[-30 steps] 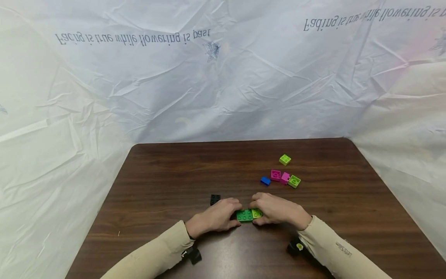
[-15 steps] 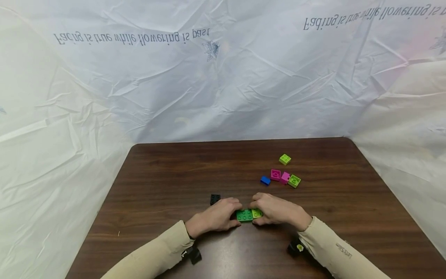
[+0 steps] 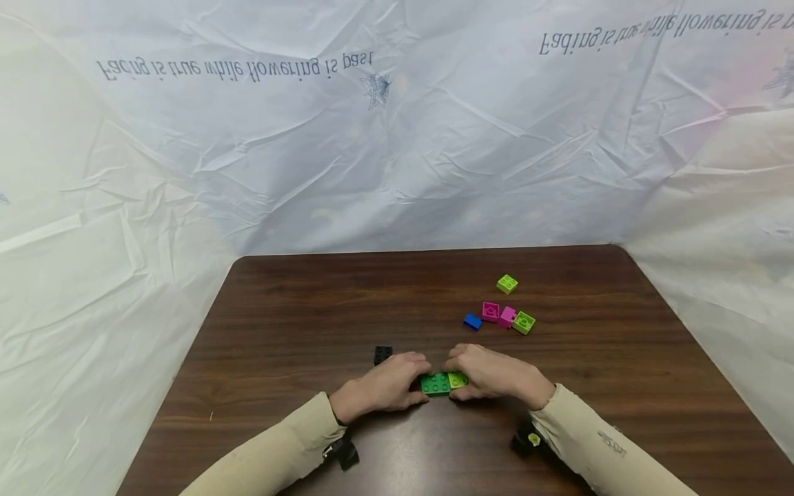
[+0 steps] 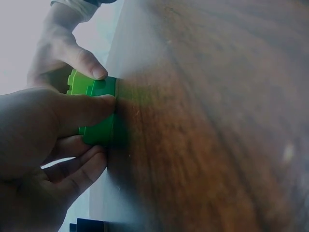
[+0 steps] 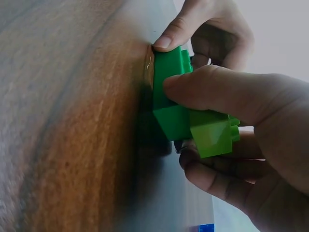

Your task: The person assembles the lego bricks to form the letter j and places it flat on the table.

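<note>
A green toy building brick [image 3: 434,384] lies studs up on the table, between both hands. A lime toy building brick [image 3: 457,379] sits on the stud side of its right end, as the right wrist view shows. My left hand [image 3: 386,383] grips the left end of the green brick, thumb on the near side and fingers on the far side. My right hand [image 3: 496,372] pinches the right end around the lime brick; in the right wrist view its thumb also lies over the side of the green brick [image 5: 171,121]. The fingers partly hide both bricks.
A black brick [image 3: 383,354] lies just beyond the left hand. Farther right are a blue brick [image 3: 473,322], two pink bricks [image 3: 491,312], an upturned lime brick [image 3: 524,322] and another lime brick [image 3: 507,284]. The brown table [image 3: 298,296] ends at white sheeting.
</note>
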The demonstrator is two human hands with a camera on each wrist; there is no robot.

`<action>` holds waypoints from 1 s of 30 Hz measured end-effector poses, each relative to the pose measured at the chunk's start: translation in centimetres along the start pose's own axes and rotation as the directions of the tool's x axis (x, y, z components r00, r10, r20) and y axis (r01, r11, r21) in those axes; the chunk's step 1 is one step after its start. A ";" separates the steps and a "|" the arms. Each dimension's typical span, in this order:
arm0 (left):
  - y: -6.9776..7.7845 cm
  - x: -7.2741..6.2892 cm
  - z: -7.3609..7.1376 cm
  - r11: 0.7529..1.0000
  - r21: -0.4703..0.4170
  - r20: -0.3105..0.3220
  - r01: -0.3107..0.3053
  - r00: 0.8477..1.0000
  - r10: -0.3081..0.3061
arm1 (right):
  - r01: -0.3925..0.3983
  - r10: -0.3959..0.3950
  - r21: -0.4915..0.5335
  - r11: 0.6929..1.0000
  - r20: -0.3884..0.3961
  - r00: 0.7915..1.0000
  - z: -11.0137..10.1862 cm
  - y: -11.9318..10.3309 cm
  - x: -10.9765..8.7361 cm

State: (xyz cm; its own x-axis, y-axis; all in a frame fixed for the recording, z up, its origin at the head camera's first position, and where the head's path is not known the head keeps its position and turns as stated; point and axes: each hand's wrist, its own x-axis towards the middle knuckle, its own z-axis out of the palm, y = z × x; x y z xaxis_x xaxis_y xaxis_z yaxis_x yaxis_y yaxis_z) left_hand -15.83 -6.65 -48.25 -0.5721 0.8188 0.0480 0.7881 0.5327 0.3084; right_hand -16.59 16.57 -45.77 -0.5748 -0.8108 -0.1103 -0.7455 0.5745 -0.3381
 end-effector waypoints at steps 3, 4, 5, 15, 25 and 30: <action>0.0 0.0 0.0 1.000 0.005 -0.002 -0.003 1.000 0.003 | -0.002 0.002 0.011 1.000 -0.006 1.000 0.1 0.1 0.0; 0.0 0.0 0.0 1.000 0.005 -0.002 -0.004 1.000 0.004 | -0.002 0.002 0.012 1.000 -0.009 1.000 0.1 0.1 -0.1; 0.0 0.0 0.0 1.000 0.006 -0.002 -0.003 1.000 0.003 | -0.002 0.002 0.015 1.000 -0.011 1.000 0.1 0.1 -0.1; 0.1 0.0 0.0 1.000 0.022 0.003 0.002 1.000 -0.002 | 0.054 -0.054 0.006 0.999 -0.059 0.997 0.5 0.3 -0.2; -0.2 -0.4 -0.6 1.000 0.001 0.018 0.007 1.000 -0.007 | 0.059 -0.059 0.009 0.998 -0.080 0.995 0.8 0.5 -0.2; -0.4 -0.6 -1.2 0.999 0.034 -0.062 0.006 0.998 -0.004 | 0.062 -0.061 0.011 0.998 -0.091 0.994 1.0 0.7 -0.3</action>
State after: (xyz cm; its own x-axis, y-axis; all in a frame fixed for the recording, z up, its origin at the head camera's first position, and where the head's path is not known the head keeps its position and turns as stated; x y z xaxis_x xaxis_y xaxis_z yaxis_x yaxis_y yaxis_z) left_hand -16.04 -7.63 -47.24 -0.5885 0.8015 0.1059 0.7917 0.5448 0.2763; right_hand -16.60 17.11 -46.95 -0.5565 -0.8308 -0.0040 -0.7762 0.5216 -0.3541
